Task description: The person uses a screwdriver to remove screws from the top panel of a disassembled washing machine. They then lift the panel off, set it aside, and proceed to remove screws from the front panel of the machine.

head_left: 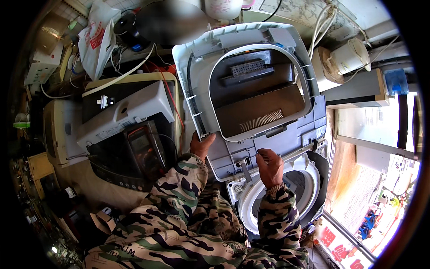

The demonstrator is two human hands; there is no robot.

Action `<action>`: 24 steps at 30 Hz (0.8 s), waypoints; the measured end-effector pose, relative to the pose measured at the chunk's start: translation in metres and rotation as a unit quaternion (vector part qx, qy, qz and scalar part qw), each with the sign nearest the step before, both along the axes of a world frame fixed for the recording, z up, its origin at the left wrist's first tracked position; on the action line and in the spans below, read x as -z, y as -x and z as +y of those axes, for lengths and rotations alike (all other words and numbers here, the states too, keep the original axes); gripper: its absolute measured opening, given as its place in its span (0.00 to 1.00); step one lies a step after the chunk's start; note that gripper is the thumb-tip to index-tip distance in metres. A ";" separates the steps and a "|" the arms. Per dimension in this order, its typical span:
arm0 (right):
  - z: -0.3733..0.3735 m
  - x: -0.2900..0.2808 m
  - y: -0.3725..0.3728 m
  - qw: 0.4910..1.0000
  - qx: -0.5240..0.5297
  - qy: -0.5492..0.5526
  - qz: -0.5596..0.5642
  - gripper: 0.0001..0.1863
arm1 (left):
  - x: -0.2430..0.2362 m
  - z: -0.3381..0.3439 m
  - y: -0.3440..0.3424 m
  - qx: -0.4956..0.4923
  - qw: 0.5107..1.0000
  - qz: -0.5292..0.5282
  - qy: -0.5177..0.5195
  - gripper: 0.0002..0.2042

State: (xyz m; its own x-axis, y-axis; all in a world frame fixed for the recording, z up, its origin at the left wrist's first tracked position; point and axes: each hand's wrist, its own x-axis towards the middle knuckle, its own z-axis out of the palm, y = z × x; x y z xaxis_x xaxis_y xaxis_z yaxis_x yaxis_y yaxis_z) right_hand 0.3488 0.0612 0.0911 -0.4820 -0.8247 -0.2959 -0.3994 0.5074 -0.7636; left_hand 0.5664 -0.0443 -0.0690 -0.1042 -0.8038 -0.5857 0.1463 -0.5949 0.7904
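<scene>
A large pale plastic top cover (pixel 202 107), with a big oval opening, stands raised over a washing machine with a round white tub ring (pixel 311 181). My left hand (pixel 200 145) grips the cover's lower left edge, thumb on the panel. My right hand (pixel 269 167) is curled in front of the cover's lower middle, just right of a small strip-like fitting (pixel 245 169); whether anything is in its fingers I cannot make out. Both forearms, in camouflage sleeves, come up from below.
At left, a multimeter (pixel 145 150) and a long grey panel (pixel 123 107) lie on another machine, with red and white wires nearby. A white bag (pixel 97 42) and cables sit behind. A pale bucket (pixel 351 57) is at upper right, above a bright opening to the right.
</scene>
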 end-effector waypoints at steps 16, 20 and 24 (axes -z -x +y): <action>-0.067 0.007 -0.023 0.969 -0.234 0.043 0.061 0.13 | -0.007 0.021 -0.005 0.014 0.998 0.042 0.054 0.36; -0.096 0.011 -0.034 0.921 -0.360 -0.029 0.145 0.20 | -0.007 0.021 0.000 0.003 0.998 0.062 0.031 0.40; -0.114 0.030 -0.043 0.876 -0.432 -0.068 0.203 0.20 | -0.011 0.022 0.002 -0.018 0.997 0.071 0.008 0.40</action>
